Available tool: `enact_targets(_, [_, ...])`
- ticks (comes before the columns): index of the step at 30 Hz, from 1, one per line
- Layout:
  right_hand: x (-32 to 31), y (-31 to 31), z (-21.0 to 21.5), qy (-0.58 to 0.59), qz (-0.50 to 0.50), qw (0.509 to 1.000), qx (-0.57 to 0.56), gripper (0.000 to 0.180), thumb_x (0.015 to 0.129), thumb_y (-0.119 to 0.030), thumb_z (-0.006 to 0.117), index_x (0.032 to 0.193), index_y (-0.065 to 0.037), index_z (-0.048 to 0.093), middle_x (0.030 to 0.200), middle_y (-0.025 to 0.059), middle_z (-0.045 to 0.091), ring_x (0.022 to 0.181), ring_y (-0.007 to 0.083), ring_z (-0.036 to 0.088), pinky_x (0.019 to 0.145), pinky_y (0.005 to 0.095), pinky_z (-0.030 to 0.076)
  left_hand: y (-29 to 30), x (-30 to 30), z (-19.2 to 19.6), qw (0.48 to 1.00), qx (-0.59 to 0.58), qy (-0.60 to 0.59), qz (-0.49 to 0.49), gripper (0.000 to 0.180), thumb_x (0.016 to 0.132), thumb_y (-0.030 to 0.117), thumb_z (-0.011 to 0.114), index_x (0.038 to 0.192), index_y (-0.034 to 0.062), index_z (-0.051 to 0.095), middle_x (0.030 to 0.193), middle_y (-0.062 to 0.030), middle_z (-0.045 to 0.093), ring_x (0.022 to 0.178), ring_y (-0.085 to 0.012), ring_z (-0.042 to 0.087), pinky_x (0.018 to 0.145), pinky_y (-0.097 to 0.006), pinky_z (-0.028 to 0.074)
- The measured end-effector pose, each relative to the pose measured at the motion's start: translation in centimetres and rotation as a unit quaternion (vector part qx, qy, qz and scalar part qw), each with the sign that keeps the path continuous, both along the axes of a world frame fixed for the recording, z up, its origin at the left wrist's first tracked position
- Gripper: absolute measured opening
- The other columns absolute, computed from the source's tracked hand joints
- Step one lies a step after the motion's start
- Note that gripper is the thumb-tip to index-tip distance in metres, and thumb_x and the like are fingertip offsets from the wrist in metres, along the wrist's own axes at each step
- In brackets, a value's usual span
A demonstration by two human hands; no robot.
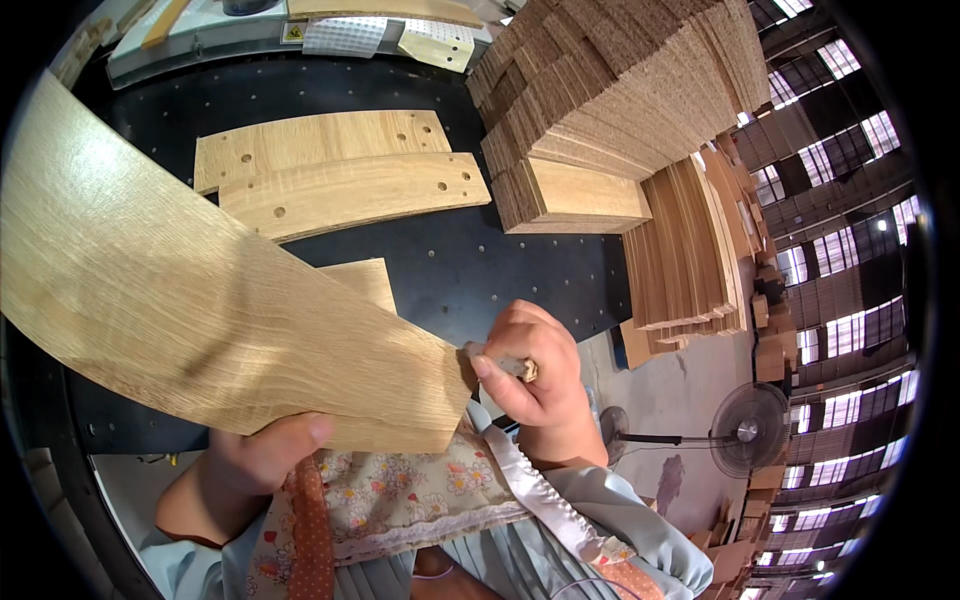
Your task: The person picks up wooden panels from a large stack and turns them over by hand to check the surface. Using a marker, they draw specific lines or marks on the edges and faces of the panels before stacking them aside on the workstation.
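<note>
A long wood-grain board (230, 290) slants across the left and middle of the view, its narrow end close to my body. My left hand (270, 450) grips its near edge, thumb on the upper face and fingers hidden underneath. At the board's right end, my right hand (535, 365) is closed in a pinch around a small greyish piece (512, 366) whose kind I cannot make out. One end of that piece lies against or very near the board's edge.
Two drilled boards (350, 190) lie on the black table (450, 270), with another board (365, 280) partly under mine. Tall stacked panels (610, 90) stand at the back right, beside more stacked boards (685, 250). A fan (747, 430) stands at right. Machine housing (220, 40) borders the far side.
</note>
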State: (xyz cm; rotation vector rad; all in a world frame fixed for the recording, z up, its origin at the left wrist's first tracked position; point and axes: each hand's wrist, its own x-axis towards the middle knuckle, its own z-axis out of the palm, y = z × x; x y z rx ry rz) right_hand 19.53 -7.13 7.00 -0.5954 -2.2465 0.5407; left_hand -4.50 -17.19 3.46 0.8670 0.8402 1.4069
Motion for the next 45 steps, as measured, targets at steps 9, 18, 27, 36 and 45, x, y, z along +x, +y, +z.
enact_targets(9, [1.7,-0.4,-2.3,0.359,-0.041,0.912,-0.194,0.023,0.086,-0.013,0.058,0.100,0.003,0.051,0.082,0.0164,0.059,0.068,0.0168,0.056,0.066,0.0339,0.047,0.3,-0.5,-0.6,0.984,-0.022,-0.174,0.031,0.063,0.065,0.002,0.054,0.126,-0.0017,0.036,0.119,-0.0155,0.047,0.113,-0.0273,0.046,0.096,-0.040,0.037])
enact_targets(18, [-1.1,-1.2,-3.0,0.311,0.038,0.809,-0.498,0.034,0.078,0.007,0.060,0.105,-0.008,0.047,0.092,0.0059,0.057,0.085,0.0121,0.055,0.077,0.0259,0.044,-0.4,-1.6,-3.2,0.993,-0.006,-0.100,0.064,0.067,0.067,0.014,0.056,0.128,-0.0010,0.033,0.122,-0.0170,0.045,0.114,-0.0301,0.045,0.096,-0.043,0.037])
enact_targets(27, [-2.8,1.3,-8.4,0.347,0.027,0.744,-0.571,0.028,0.078,0.010,0.056,0.100,-0.006,0.049,0.087,0.0072,0.059,0.079,0.0102,0.055,0.072,0.0225,0.044,-1.9,-4.0,-6.1,0.890,-0.367,-0.105,-0.250,0.031,0.075,0.010,0.057,0.100,-0.0072,0.061,0.102,-0.0224,0.061,0.087,-0.0278,0.061,0.068,-0.032,0.050])
enact_targets(36, [-3.0,3.9,-10.4,0.296,-0.010,0.803,-0.518,0.030,0.078,0.011,0.056,0.102,-0.007,0.049,0.091,0.0052,0.058,0.086,0.0103,0.054,0.078,0.0226,0.044,6.0,-2.5,-1.2,0.826,0.192,0.530,0.002,0.026,0.081,0.016,0.058,0.103,0.0018,0.057,0.087,-0.0140,0.063,0.079,-0.0302,0.060,0.072,-0.036,0.048])
enact_targets(45, [-4.0,5.1,-11.9,0.275,-0.116,0.839,-0.455,0.033,0.079,0.008,0.058,0.107,-0.006,0.048,0.088,0.0035,0.057,0.084,0.0090,0.054,0.075,0.0225,0.044,11.2,-1.7,-3.7,0.711,0.056,0.655,-0.252,0.028,0.087,0.025,0.049,0.110,0.0090,0.049,0.087,-0.0188,0.059,0.077,-0.0365,0.058,0.065,-0.045,0.045])
